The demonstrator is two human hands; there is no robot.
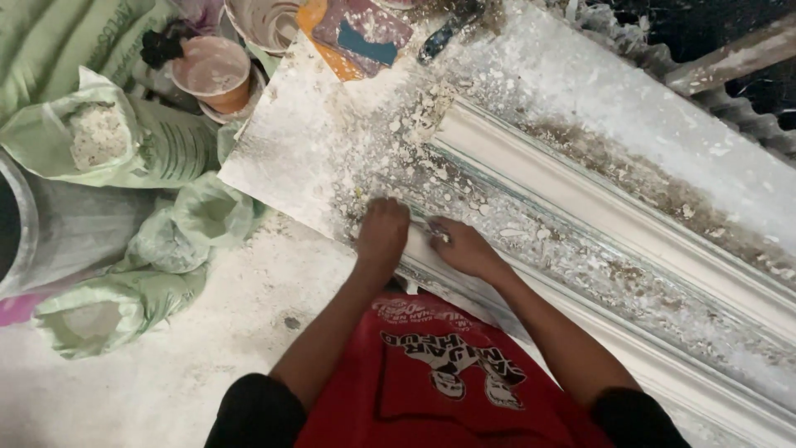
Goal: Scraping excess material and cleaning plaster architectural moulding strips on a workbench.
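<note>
A long white plaster moulding (597, 216) with ridged profiles lies diagonally on a plaster-spattered work table (315, 141). My left hand (383, 235) rests with curled fingers on the near rail of the moulding at its left end. My right hand (461, 246) presses on the same rail just beside it, fingers closed against the white surface. Whether either hand holds a small tool is hidden. Both forearms reach up from my red shirt at the bottom.
Pale green sacks (108, 133) of white powder stand on the floor at left, near a grey drum (25, 232). Plaster-caked buckets (214, 73) and a coloured board (358, 33) sit at the top. A corrugated sheet (746, 99) edges the right.
</note>
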